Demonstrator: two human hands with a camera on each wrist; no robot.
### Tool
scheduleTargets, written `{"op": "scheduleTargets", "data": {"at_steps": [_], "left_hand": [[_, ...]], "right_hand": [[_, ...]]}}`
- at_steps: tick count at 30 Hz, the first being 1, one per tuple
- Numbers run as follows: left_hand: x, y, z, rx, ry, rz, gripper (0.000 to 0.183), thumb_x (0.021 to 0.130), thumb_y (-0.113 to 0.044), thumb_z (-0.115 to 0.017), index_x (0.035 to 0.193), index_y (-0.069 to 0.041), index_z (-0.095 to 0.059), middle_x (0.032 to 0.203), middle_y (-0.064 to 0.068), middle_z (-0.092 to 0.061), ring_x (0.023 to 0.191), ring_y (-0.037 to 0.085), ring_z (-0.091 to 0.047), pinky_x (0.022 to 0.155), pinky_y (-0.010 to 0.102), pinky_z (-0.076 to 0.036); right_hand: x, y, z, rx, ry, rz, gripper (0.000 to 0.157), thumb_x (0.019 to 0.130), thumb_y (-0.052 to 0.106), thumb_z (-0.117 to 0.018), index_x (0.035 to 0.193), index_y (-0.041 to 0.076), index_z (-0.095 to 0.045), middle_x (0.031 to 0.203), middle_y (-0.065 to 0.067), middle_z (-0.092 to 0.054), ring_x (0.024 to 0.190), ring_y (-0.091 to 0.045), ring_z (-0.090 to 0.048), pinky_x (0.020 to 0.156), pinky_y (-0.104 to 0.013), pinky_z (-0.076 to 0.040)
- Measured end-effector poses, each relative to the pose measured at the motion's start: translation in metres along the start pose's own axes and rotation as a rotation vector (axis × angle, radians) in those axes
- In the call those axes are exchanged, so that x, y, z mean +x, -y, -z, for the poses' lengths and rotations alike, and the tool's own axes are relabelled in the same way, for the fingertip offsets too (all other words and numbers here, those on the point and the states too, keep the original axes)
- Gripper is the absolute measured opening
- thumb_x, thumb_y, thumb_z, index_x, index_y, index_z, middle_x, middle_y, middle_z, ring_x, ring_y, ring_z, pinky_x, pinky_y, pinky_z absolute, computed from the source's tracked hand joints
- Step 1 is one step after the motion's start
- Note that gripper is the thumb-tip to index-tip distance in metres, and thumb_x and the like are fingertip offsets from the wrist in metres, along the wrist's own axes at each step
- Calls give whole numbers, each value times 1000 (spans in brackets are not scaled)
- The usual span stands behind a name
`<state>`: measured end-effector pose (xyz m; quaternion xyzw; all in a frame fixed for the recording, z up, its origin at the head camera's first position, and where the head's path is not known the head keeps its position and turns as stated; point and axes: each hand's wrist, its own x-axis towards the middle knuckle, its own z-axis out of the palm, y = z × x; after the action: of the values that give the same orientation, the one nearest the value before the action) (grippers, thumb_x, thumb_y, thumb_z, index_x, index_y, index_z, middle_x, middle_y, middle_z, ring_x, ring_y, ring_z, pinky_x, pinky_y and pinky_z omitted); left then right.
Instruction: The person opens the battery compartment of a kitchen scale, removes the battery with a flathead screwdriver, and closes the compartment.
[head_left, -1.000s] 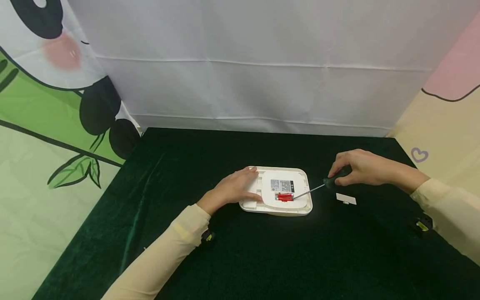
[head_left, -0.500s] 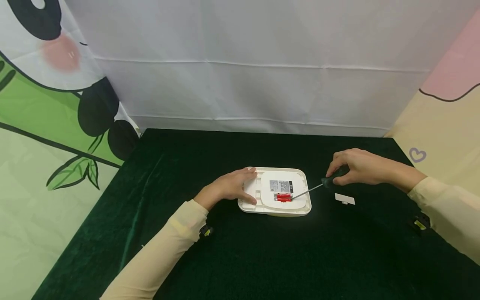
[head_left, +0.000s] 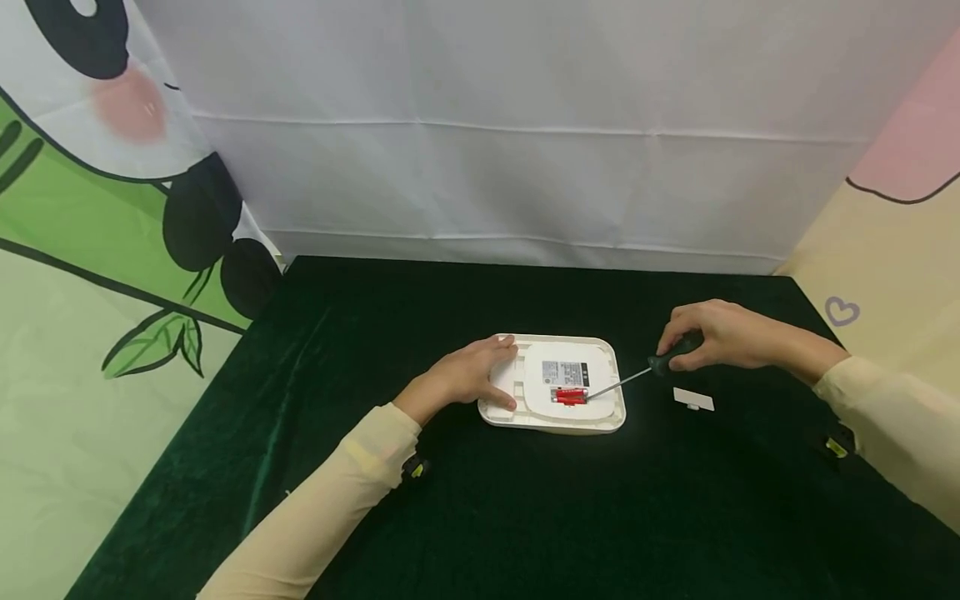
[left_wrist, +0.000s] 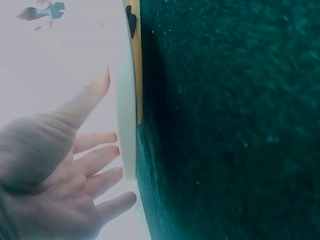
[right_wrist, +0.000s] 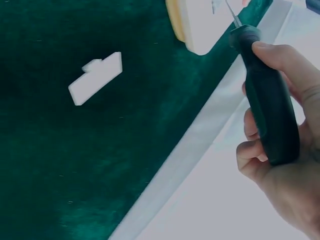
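Note:
A white rounded-rectangle electronic device (head_left: 607,358) lies back side up, with a printed label and two red batteries (head_left: 570,396) in its uncovered compartment. My left hand (head_left: 461,375) rests on its left end, thumb on the surface, fingers extended; the left wrist view also shows this left hand (left_wrist: 65,165) against the device. My right hand (head_left: 712,333) grips the dark handle of a screwdriver (head_left: 675,353), whose thin shaft slants down to the right end of the batteries. In the right wrist view the screwdriver (right_wrist: 270,100) sits between thumb and curled fingers. Tip contact is too small to tell.
A small white battery cover (head_left: 693,399) with a tab lies right of the device, below my right hand. Dark green cloth (head_left: 525,517) covers the table. A pale curtain (head_left: 480,183) hangs behind its far edge, and printed cloths flank both sides.
The scene shifts slightly with the head camera. My left thumb has drawn back slightly to the left on the device; the screwdriver stays angled at the batteries.

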<state>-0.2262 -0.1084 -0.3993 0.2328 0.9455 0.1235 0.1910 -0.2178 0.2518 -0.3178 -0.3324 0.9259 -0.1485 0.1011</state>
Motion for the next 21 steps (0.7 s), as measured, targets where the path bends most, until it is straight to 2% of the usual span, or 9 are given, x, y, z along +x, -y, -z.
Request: {"op": "scheduleTargets", "data": {"at_steps": [7, 10, 16, 21], "left_hand": [[-1, 1, -1, -29, -4, 6, 93, 80, -51, -75, 154, -18, -31, 165, -2, -16, 152, 21, -13, 123, 45, -19], [0, 1, -2, -27, -1, -1, 92, 80, -52, -75, 154, -18, -31, 165, -2, -16, 153, 21, -13, 123, 45, -19], [0, 2, -2, -17, -1, -4, 91, 81, -51, -75, 154, -18, -31, 165, -3, -16, 152, 20, -13, 123, 44, -19], [1, 2, -2, -16, 1, -3, 91, 81, -50, -75, 154, -18, -31, 165, -3, -16, 152, 20, -13, 123, 44, -19]], "right_hand": [[-9, -18, -19, 87, -86, 24, 13, 82, 29, -80, 93, 30, -74, 93, 12, -61, 81, -10, -51, 66, -24, -45], [-15, -28, -30, 141, -125, 37, 13, 82, 26, -80, 93, 30, -75, 93, 11, -62, 79, -10, -52, 65, -22, -45], [-27, -46, -54, 253, -200, 130, 18, 85, 14, -76, 99, 25, -73, 94, 10, -62, 82, -9, -54, 68, -22, -46], [-34, -56, -72, 342, -222, 169, 23, 86, 5, -73, 105, 19, -72, 97, 5, -63, 84, -6, -55, 70, -22, -48]]}}
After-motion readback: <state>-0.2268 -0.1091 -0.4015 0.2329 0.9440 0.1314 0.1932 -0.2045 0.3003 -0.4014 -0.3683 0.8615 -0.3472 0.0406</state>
